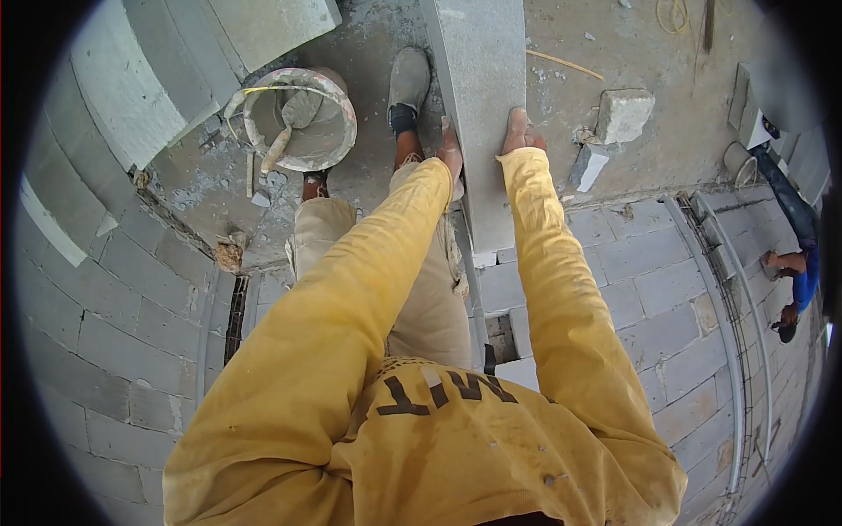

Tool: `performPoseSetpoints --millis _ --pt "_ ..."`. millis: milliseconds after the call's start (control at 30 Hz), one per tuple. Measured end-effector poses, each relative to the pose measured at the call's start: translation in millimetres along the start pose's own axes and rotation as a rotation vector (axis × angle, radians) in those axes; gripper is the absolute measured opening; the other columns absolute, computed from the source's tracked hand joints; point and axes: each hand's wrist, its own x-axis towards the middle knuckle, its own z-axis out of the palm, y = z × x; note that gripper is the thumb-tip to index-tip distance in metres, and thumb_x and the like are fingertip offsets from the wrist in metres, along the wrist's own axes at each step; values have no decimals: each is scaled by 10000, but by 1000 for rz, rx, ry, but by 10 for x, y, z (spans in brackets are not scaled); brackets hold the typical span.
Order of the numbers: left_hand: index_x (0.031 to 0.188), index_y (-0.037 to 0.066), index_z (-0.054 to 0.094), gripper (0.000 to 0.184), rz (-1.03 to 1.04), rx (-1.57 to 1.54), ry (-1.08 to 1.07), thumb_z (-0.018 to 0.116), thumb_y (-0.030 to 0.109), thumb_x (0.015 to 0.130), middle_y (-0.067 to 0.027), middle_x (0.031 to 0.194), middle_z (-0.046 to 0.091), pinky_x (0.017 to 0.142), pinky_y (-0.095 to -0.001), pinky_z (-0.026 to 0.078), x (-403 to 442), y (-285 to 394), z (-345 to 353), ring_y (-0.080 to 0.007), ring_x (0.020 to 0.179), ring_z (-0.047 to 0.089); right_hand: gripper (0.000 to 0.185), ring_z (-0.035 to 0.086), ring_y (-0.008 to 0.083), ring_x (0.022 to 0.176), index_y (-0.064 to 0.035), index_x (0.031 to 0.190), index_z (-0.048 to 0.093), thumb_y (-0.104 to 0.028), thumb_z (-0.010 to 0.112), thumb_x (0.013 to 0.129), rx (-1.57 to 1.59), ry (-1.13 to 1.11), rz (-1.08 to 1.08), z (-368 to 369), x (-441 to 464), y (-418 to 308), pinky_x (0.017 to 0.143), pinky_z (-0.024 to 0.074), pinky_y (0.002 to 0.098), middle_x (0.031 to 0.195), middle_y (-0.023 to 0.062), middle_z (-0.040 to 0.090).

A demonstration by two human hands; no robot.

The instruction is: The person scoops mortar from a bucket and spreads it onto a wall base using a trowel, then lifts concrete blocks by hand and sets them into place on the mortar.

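Note:
A long grey concrete block stretches away from me, between my two hands. My left hand presses along its left side, with the fingers partly hidden by the block. On the opposite edge, my right hand grips the block, part of it over the top edge and the rest out of sight. Left of my feet is a bucket with wet grey mortar in it. A trowel rests inside, its wooden handle leaning toward the rim.
Large grey blocks stand at upper left. A broken block piece and a smaller chunk lie right of the block. Block walls with metal conduits run below. Another person in blue works at far right.

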Motion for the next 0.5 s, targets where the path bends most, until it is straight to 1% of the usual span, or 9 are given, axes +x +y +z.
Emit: performPoseSetpoints --millis 100,200,300,500 --pt "1485 148 252 861 3 3 -15 289 743 864 -127 1539 246 1063 -627 224 13 10 15 -357 1361 313 832 603 469 982 73 1040 657 -705 445 832 91 23 -77 47 30 53 864 465 484 990 323 634" --pt "1485 147 252 858 -1 4 -24 283 741 867 -128 1538 248 1064 -626 224 17 -13 17 -359 1359 317 833 603 464 995 74 1055 652 -702 445 834 -30 -5 -23 0 45 34 873 466 477 1006 324 633" --pt "1485 147 252 855 -5 6 -26 278 739 869 -129 1537 251 1065 -626 225 20 -14 11 -360 1357 321 820 596 461 1016 50 1085 653 -700 435 836 -48 -15 7 -22 24 -20 889 462 471 1029 314 633" --pt "1485 146 252 849 -11 24 -20 268 736 875 -131 1534 255 1066 -625 226 20 -45 13 -362 1353 328 767 586 455 1045 -4 1126 653 -682 436 843 -36 -56 -15 -132 -73 -138 915 450 466 1071 296 629"
